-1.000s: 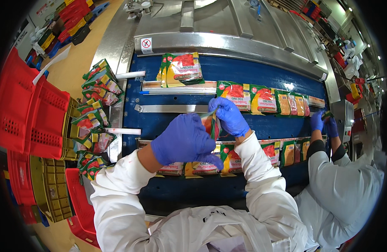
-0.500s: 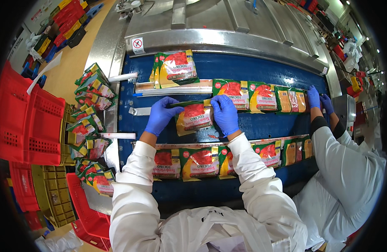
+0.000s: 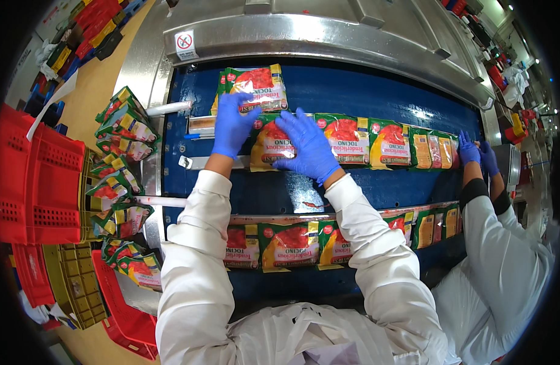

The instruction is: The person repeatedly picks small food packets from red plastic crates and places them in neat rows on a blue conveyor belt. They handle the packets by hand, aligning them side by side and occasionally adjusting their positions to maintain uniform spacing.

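A green, red and yellow food pouch (image 3: 267,141) lies at the left end of the upper row, against a metal bar (image 3: 201,126) on the blue machine bed (image 3: 194,176). My right hand (image 3: 307,146), blue-gloved, rests flat with spread fingers over its right side. At its upper left corner is my left hand (image 3: 232,125), thumb and fingers apart, close below a small stack of like pouches (image 3: 264,85). To the right, more pouches (image 3: 347,140) lie edge to edge along the bar. A lower row of pouches (image 3: 290,244) runs partly behind my right forearm.
Another person's gloved hands (image 3: 468,151) touch the upper row's right end. A steel lid (image 3: 316,36) spans the back. Several pouches (image 3: 126,131) lean along the left ledge. Red crates (image 3: 39,176) and a yellow crate (image 3: 79,283) stand at the far left.
The pouch I held between both hands has gone down onto the bar beside the upper row. My right hand has spread flat over it, and my left hand has moved up and let go.
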`<state>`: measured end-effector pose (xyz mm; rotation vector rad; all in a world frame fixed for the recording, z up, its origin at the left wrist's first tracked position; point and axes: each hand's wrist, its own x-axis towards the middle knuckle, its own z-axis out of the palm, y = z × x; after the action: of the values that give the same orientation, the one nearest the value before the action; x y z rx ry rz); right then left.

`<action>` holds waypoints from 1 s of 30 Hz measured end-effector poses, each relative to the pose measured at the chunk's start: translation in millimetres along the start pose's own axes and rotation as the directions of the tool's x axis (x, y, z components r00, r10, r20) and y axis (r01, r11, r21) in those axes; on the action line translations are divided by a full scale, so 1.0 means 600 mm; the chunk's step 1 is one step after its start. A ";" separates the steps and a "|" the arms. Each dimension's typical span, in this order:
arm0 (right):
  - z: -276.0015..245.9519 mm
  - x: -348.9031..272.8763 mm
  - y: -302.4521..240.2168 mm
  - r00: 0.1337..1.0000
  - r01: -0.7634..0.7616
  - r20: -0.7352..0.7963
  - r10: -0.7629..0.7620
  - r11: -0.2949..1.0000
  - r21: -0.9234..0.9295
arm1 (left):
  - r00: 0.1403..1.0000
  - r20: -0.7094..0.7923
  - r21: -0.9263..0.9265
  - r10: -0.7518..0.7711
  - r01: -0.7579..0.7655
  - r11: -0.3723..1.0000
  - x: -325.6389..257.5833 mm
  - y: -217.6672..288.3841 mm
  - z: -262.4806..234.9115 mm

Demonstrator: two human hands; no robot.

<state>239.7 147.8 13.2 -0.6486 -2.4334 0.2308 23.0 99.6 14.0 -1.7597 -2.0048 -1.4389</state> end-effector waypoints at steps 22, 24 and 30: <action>-0.068 0.107 -0.133 0.833 0.049 -0.191 0.520 0.273 0.961 | 0.974 0.206 -0.520 -0.094 0.190 0.833 0.118 0.165 -0.217; -0.072 0.108 -0.163 0.852 0.001 -0.191 0.488 0.363 0.932 | 0.972 0.091 -0.637 -0.215 0.223 0.738 0.080 0.150 -0.225; -0.005 0.005 -0.198 0.807 -0.393 0.091 0.583 0.416 0.820 | 0.810 0.317 -0.591 -0.493 0.575 0.565 -0.091 0.060 -0.243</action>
<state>192.6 46.6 53.4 -0.8584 -1.5527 1.3758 0.6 -44.2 79.7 -1.4627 -2.4168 -2.5903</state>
